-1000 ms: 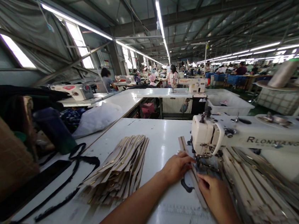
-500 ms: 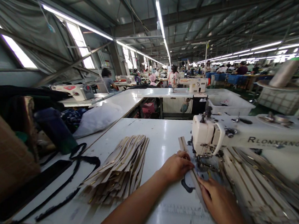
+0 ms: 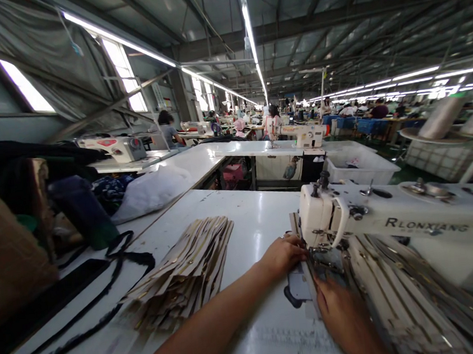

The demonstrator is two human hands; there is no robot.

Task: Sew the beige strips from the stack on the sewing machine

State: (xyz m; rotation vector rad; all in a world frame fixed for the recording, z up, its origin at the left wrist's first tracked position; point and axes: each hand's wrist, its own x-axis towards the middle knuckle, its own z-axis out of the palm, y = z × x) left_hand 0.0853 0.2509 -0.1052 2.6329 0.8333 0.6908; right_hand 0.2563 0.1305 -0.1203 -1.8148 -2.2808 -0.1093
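A narrow beige zipper [image 3: 294, 222] lies lengthwise along the left side of the sewing machine head [image 3: 317, 216], close to its presser foot [image 3: 323, 257]. My left hand [image 3: 285, 255] is closed over the zipper's far part, fingers curled, with a ring on one finger. Nearer to me, my right hand [image 3: 346, 314] grips the same strip at its edge, thumb and fingers together; part of its grip is hidden. A fanned stack of similar beige zippers [image 3: 187, 269] rests left of my forearm. More zippers [image 3: 394, 284] are heaped under the machine arm.
Black straps [image 3: 121, 262] and a cardboard box [image 3: 7, 251] occupy the left side, with a white bag [image 3: 151, 191] behind. A white plastic bin [image 3: 359, 164] stands beyond the machine. Thread cones [image 3: 441, 116] are at the right. Other people sit at machines farther back.
The zipper has shifted right, closer against the machine's foot. Both hands have moved slightly with it, still on the strip. The view has swung a little.
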